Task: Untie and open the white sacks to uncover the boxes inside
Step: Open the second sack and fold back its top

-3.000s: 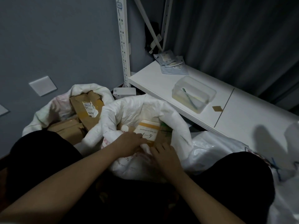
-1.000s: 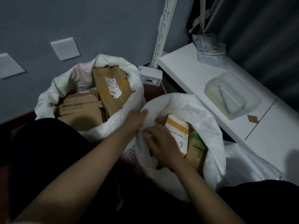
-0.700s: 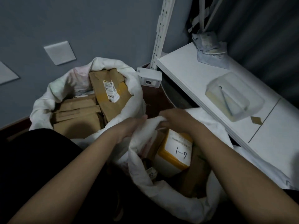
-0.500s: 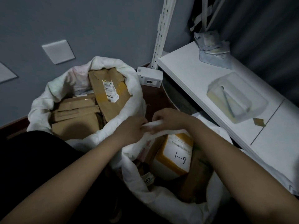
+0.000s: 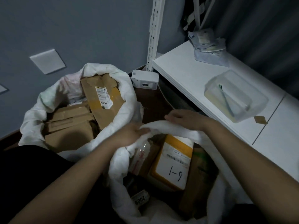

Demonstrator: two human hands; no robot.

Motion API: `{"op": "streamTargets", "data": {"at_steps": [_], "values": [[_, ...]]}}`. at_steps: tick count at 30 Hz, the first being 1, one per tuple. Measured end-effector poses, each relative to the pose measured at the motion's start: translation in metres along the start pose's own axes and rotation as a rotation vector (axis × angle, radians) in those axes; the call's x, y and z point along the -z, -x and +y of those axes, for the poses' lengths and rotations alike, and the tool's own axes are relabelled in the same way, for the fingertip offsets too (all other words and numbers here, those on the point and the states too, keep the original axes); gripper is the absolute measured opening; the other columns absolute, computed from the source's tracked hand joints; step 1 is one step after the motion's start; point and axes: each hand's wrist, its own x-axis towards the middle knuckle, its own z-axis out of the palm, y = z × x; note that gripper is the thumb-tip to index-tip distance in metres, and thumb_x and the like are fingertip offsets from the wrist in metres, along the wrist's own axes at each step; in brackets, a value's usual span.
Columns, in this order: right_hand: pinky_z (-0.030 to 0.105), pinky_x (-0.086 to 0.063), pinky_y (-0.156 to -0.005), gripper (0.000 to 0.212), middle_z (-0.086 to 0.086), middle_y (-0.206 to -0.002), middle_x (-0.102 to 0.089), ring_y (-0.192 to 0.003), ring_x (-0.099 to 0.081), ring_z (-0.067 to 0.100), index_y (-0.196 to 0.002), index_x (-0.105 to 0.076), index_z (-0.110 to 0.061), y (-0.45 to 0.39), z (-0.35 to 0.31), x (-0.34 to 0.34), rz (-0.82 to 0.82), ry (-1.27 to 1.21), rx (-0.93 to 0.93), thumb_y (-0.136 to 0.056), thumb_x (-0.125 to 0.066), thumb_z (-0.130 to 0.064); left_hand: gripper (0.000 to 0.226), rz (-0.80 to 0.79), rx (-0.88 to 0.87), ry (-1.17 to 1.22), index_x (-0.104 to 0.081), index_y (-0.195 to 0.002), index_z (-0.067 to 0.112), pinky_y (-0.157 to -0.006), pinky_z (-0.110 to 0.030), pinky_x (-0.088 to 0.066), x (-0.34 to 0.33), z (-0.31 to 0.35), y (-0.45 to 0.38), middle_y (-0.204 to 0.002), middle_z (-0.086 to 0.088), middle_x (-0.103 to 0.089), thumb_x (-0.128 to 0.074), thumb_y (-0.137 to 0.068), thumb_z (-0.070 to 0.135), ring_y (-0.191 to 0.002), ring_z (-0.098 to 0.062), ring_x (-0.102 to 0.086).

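Grey wall corner, white shelf (image 5: 186,81) edge close right, both hands (image 5: 129,135) gripping near sack (image 5: 119,160) rolled rim

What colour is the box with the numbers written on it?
Yellow-orange, with a white label, on the box inside the nearer white sack; the head view shows it.

- My left hand (image 5: 129,135) and its forearm are bare to the bottom edge of my view; no sleeve, watch or band shows on them.
- My right hand (image 5: 186,119) is bare too, with nothing on the wrist and no ring that I can make out in this dim light.
- My right forearm is uncovered as far as I can see.
- A dark, plain garment (image 5: 27,172) covers my lap at lower left; I cannot tell its fabric.
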Motion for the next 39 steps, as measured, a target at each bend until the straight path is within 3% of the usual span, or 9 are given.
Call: {"op": "streamTargets", "data": {"at_steps": [4,9,16,21,25,30,33,37,39], "values": [[0.033,-0.042,-0.076,0.057,0.003,-0.083,-0.062,-0.078,-0.058,0.017,-0.092,-0.065,-0.008,0.016,0.035,-0.027,0.134,-0.154,-0.039,-0.089,-0.043,-0.061,0.051,0.015,0.107,-0.399,-0.058,-0.117,0.007,-0.085,-0.032,-0.042,0.015,0.014,-0.008,-0.114,-0.011,-0.062,-0.047,-0.092,0.051,-0.105,-0.026,-0.057],[0.029,-0.042,-0.092,0.052,0.005,-0.122,-0.06,-0.11,-0.057,0.02,-0.125,-0.059,-0.005,0.009,0.018,-0.028,0.071,-0.655,-0.253,-0.097,-0.046,-0.047,0.035,0.131,-0.328,-0.611,-0.046,-0.132,0.024,-0.092,-0.035,-0.042,-0.03,0.042,-0.023,-0.128,-0.002,-0.05,-0.047,-0.098,0.034,-0.118,-0.024,-0.048],[0.04,-0.043,-0.072,0.044,0.014,-0.089,-0.064,-0.081,-0.059,0.02,-0.094,-0.068,-0.009,0.065,0.044,-0.043,0.466,-0.233,-0.039,-0.097,-0.044,-0.045,0.042,-0.049,-0.055,0.124,-0.057,-0.079,0.009,-0.073,-0.031,-0.038,-0.012,0.041,-0.056,-0.077,-0.008,-0.056,-0.041,-0.098,0.043,-0.08,-0.025,-0.055],[0.023,-0.044,-0.061,0.044,0.014,-0.119,-0.064,-0.075,-0.058,0.014,-0.118,-0.063,-0.005,0.04,0.037,-0.033,0.254,-0.78,-0.477,-0.097,-0.05,-0.042,0.063,0.049,-0.303,-0.654,-0.033,-0.141,0.021,-0.098,-0.036,-0.035,-0.042,0.06,-0.041,-0.137,-0.004,-0.042,-0.044,-0.091,0.058,-0.124,-0.027,-0.042],[0.02,-0.044,-0.069,0.044,0.006,-0.117,-0.063,-0.082,-0.057,0.008,-0.115,-0.062,-0.017,0.056,0.041,-0.031,0.396,-0.649,-0.355,-0.096,-0.045,-0.053,0.027,0.038,-0.422,-0.378,-0.056,-0.102,0.014,-0.083,-0.038,-0.043,-0.047,0.058,-0.052,-0.1,-0.004,-0.061,-0.047,-0.096,0.038,-0.097,-0.023,-0.057],[0.028,-0.04,-0.073,0.029,-0.004,-0.094,-0.056,-0.087,-0.055,0.012,-0.103,-0.06,-0.028,0.094,0.049,-0.069,0.699,-0.248,-0.184,-0.095,-0.044,-0.051,0.056,-0.056,-0.317,-0.134,-0.061,-0.079,0.0,-0.072,-0.034,-0.04,-0.036,0.069,-0.081,-0.078,-0.011,-0.061,-0.048,-0.092,0.053,-0.075,-0.018,-0.057],[0.026,-0.037,-0.065,0.032,-0.003,-0.067,-0.059,-0.067,-0.056,0.013,-0.069,-0.058,-0.022,0.093,0.046,-0.053,0.744,-0.703,-0.245,-0.097,-0.051,-0.037,0.058,-0.026,-0.334,-0.088,-0.057,-0.067,0.009,-0.066,-0.031,-0.038,-0.029,0.082,-0.091,-0.067,-0.004,-0.055,-0.048,-0.087,0.062,-0.068,-0.016,-0.054],[0.026,-0.051,-0.073,0.043,0.017,-0.091,-0.066,-0.072,-0.061,0.007,-0.114,-0.06,0.011,0.076,0.075,-0.055,0.611,-1.176,-0.433,-0.101,-0.047,-0.028,0.07,0.074,-0.618,-0.5,-0.052,-0.129,0.03,-0.096,-0.037,-0.04,-0.037,0.088,-0.091,-0.122,0.0,-0.058,-0.034,-0.079,0.075,-0.111,-0.021,-0.052],[0.023,-0.052,-0.077,0.044,0.016,-0.098,-0.067,-0.075,-0.061,0.003,-0.118,-0.058,0.008,0.075,0.077,-0.054,0.531,-1.169,-0.436,-0.102,-0.043,-0.03,0.064,0.117,-0.803,-0.501,-0.06,-0.12,0.021,-0.084,-0.036,-0.044,-0.043,0.095,-0.092,-0.108,-0.004,-0.064,-0.033,-0.084,0.067,-0.097,-0.022,-0.058]]}}
